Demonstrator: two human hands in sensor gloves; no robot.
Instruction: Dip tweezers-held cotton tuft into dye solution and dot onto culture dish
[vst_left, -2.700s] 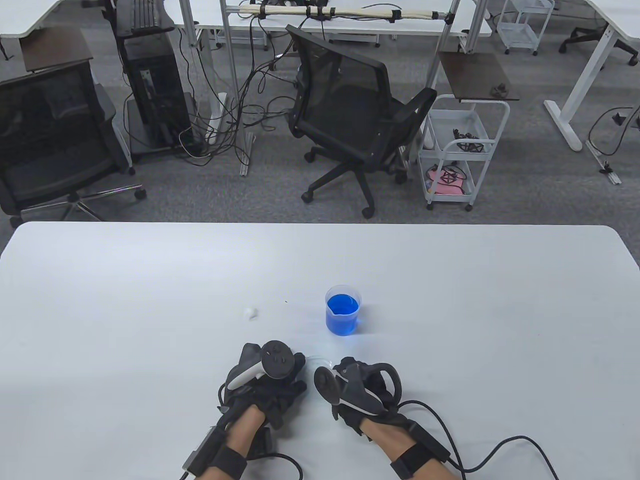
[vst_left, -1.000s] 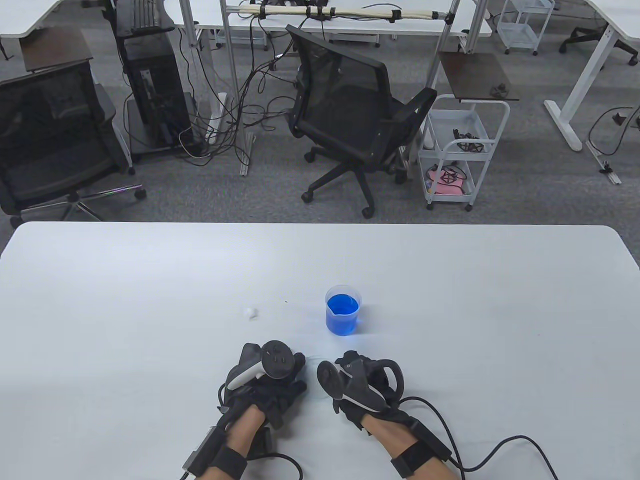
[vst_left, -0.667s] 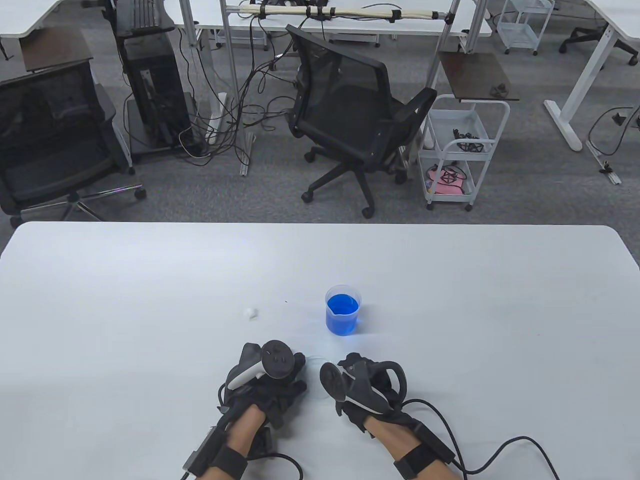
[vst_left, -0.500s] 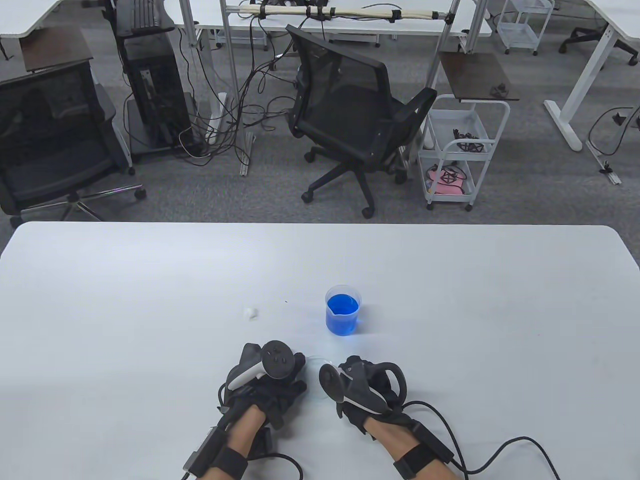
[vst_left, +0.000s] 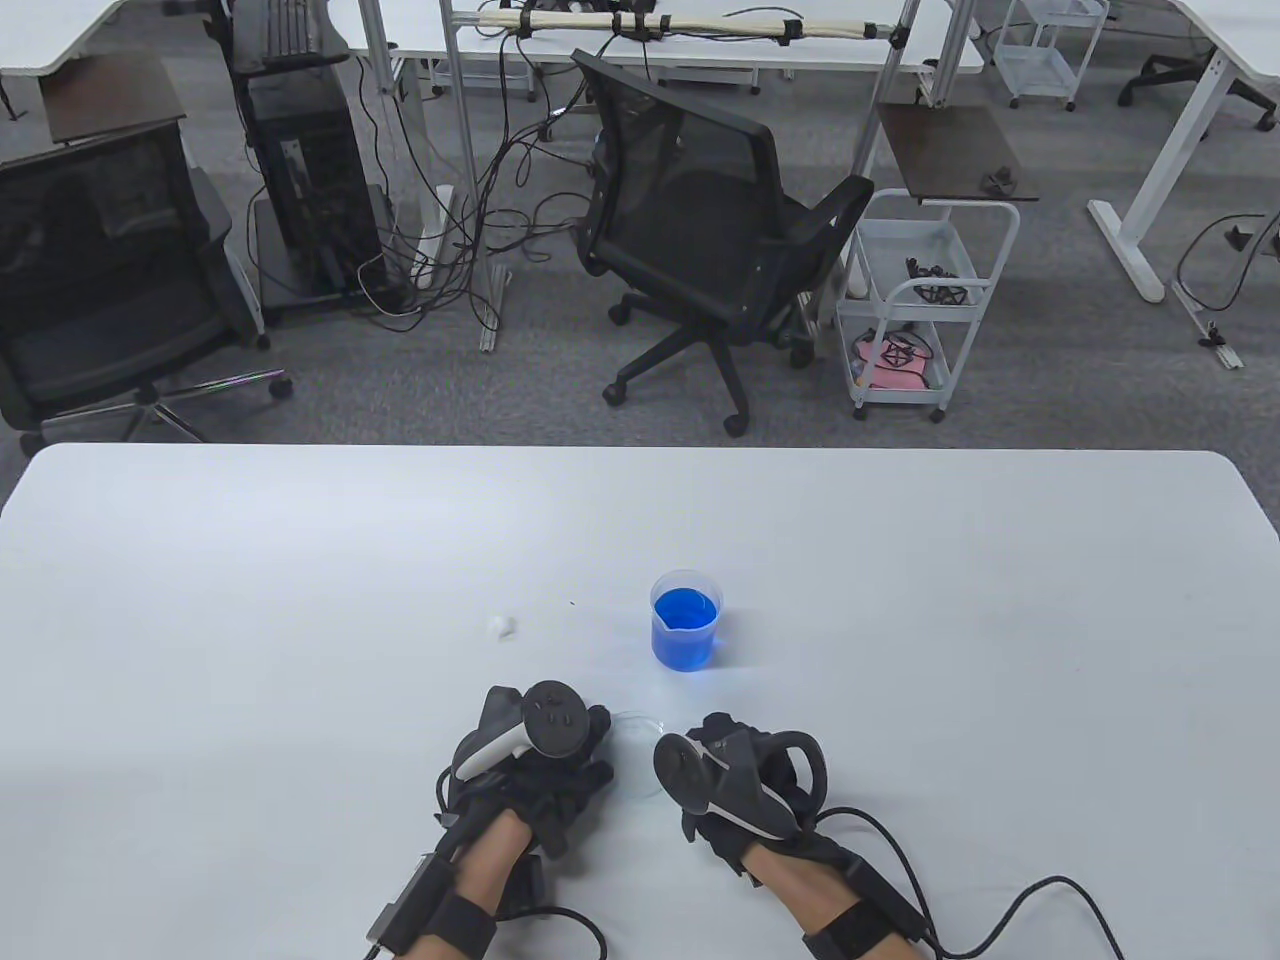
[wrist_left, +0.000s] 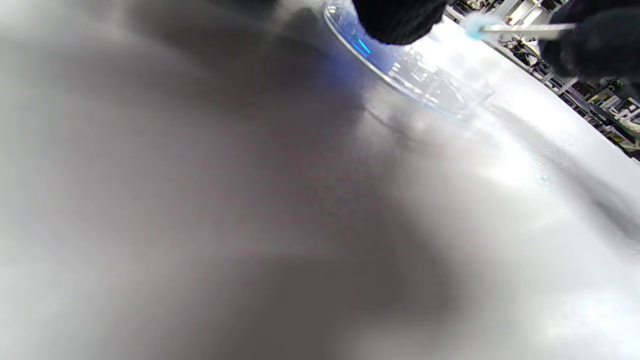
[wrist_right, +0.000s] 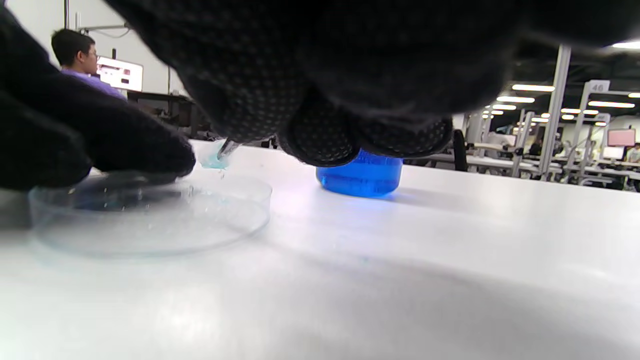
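At the table's near edge, the left hand (vst_left: 540, 765) presses the shallow clear glass culture dish (wrist_right: 150, 215); its contents are unclear. The right hand (vst_left: 745, 785) pinches thin metal tweezers (wrist_left: 525, 30) holding a blue-tinged cotton tuft (wrist_right: 214, 159) just above the dish. Dotting seems underway; next, lower gently. Beyond the dish stands a clear beaker of blue dye (vst_left: 686, 620)
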